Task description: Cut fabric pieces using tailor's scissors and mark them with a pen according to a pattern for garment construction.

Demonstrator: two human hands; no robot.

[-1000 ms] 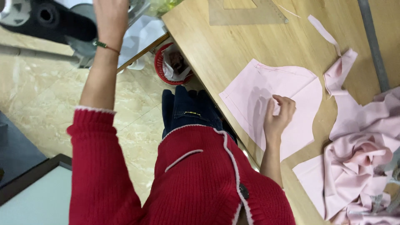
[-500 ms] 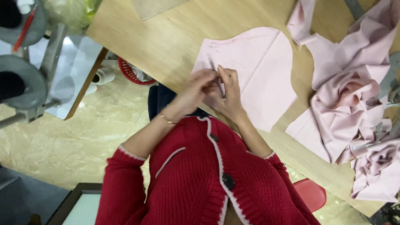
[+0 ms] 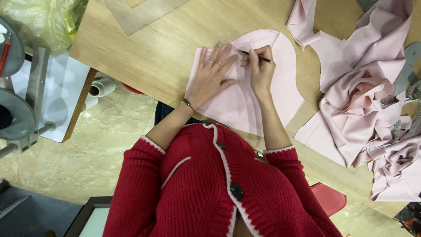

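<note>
Pressing flat on the cloth, the left hand (image 3: pixel 213 74) lies with fingers spread wide across a pale pink fabric piece (image 3: pixel 245 94) that has one rounded edge, palm down, holding nothing. Two rings show on the fingers, and a beaded bracelet (image 3: pixel 188 104) sits at the wrist. Right beside it, the right hand (image 3: pixel 260 70) has its grip pinched around a dark pencil (image 3: pixel 254 56), the tip resting on the pink piece just past the left fingertips. That piece lies flat on the wooden bench (image 3: pixel 162 48), near the edge closest to the person in the red knitted cardigan (image 3: pixel 210 188). Off to the right, a crumpled heap of the same pink fabric (image 3: pixel 359 101) spills over the bench. At the far edge lies a greyish pattern sheet (image 3: pixel 140 13). Down on the marble floor (image 3: pixel 57 162), a white thread spool (image 3: pixel 101 87) lies under the bench corner.
</note>
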